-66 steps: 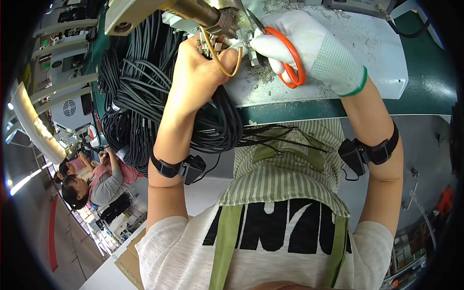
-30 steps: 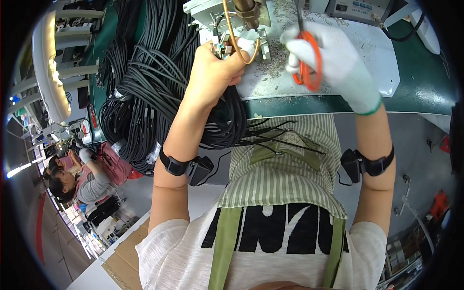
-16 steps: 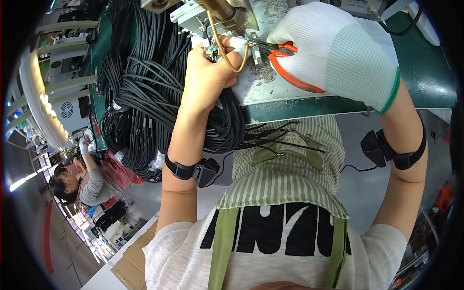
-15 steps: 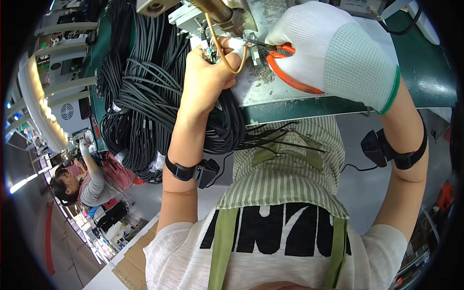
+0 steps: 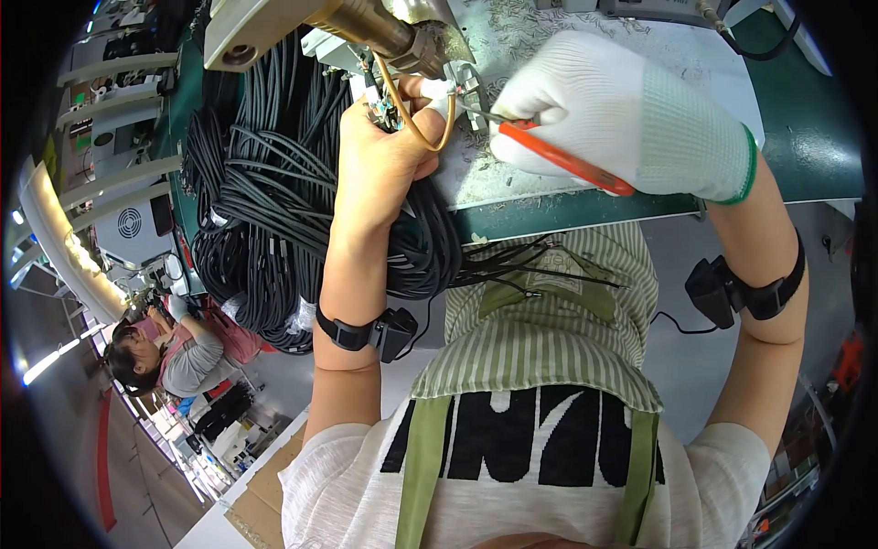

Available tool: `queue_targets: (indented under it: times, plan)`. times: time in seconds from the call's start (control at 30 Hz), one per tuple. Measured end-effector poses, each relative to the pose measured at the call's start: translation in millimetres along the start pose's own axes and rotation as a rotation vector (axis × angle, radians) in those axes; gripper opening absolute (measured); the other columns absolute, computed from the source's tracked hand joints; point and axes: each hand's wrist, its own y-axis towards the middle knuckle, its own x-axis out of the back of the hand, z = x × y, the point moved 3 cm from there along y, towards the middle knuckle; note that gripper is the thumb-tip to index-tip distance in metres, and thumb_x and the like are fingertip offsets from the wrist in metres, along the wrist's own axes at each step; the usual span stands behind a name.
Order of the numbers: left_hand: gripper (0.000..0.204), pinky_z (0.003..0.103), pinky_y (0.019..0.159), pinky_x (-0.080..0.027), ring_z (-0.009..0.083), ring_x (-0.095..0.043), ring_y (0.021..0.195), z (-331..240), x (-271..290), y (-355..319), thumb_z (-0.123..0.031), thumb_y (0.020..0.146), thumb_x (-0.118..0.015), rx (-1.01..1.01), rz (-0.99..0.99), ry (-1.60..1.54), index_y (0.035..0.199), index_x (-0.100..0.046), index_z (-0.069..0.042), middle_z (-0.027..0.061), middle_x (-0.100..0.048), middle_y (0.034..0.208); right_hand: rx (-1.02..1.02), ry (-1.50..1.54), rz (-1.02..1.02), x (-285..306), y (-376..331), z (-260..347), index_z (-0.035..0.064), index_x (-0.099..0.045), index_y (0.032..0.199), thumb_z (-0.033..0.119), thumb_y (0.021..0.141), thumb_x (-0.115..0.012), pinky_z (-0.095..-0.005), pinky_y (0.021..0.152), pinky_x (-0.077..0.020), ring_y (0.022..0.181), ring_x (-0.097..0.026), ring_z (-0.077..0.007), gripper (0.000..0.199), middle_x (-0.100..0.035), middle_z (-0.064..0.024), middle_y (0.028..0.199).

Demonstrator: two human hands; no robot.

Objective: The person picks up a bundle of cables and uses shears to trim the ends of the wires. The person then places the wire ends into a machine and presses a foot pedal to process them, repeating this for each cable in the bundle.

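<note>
My left hand [image 5: 382, 156] is bare, with white covers on some fingertips. Its fingers are closed on a small wired piece [image 5: 382, 102] showing thin coloured strands; the fingers partly hide it. A thin brown tube [image 5: 428, 144] loops down in front of that hand. My right hand [image 5: 585, 114], in a white knitted glove, grips orange-handled pliers [image 5: 569, 160]. Their narrow jaws point left toward a small metal block [image 5: 470, 96] beside my left fingertips. Whether the jaws touch anything is hard to make out.
A metal machine head [image 5: 366, 26] hangs just above my left hand. Thick bundles of black cables [image 5: 274, 183] cover the bench's left side. Clippings litter the white sheet [image 5: 512, 188] on the green bench [image 5: 805, 156]. A person [image 5: 174, 352] works at far left.
The pliers have turned in my right hand, and their handles look closer together. Their tip has drawn slightly back and down. My left hand keeps its hold; the whole view has shifted a little.
</note>
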Motion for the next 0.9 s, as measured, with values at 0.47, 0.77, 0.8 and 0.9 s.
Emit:
queue_targets:
  times: [0.47, 0.77, 0.8, 0.9]
  plan:
    - [0.018, 0.018, 0.055, -0.042, 0.0043, -0.051, 0.062, -8.9, 3.1, -4.7, -0.009, 0.081, -0.066, -0.215, -0.077, 0.367, 0.092, -0.059, 0.002, -0.0005, -0.058, 0.071, -0.667, 0.977, -0.122, -41.5, 6.5, -11.1, 0.0021, -0.06, 0.077, 0.029, 0.087, -0.061, -0.0215, 0.042, -0.0415, 0.045, -0.051, -0.0076, 0.029, -0.054, -0.0031, 0.057]
    - [0.028, 0.02, 0.06, -0.042, 0.0048, -0.05, 0.065, -4.4, -0.8, -7.3, -0.022, 0.083, -0.069, -0.28, -0.039, 0.277, 0.092, -0.059, 0.002, -0.0011, -0.058, 0.071, -0.714, 0.977, -0.087, -37.3, 4.9, -10.6, 0.0016, -0.06, 0.076, 0.03, 0.086, -0.061, -0.0212, 0.043, -0.0418, 0.046, -0.053, -0.0084, 0.03, -0.056, -0.0038, 0.058]
    - [0.03, 0.02, 0.059, -0.042, 0.0047, -0.049, 0.064, -2.7, 0.9, -7.0, -0.024, 0.083, -0.069, -0.282, -0.027, 0.286, 0.091, -0.059, 0.002, -0.0013, -0.058, 0.07, -0.714, 0.977, -0.089, -37.2, 4.6, -10.9, 0.0016, -0.06, 0.076, 0.03, 0.086, -0.061, -0.0212, 0.043, -0.0418, 0.046, -0.053, -0.0084, 0.03, -0.056, -0.0038, 0.058]
    - [0.034, 0.02, 0.059, -0.042, 0.0045, -0.049, 0.063, -0.6, 3.1, -6.4, -0.029, 0.083, -0.07, -0.285, -0.003, 0.303, 0.089, -0.058, 0.002, -0.0016, -0.057, 0.07, -0.618, 0.979, -0.124, -37.2, 4.1, -10.7, 0.0015, -0.061, 0.074, 0.031, 0.086, -0.062, -0.0209, 0.043, -0.0415, 0.047, -0.054, -0.0086, 0.032, -0.057, -0.0041, 0.058]
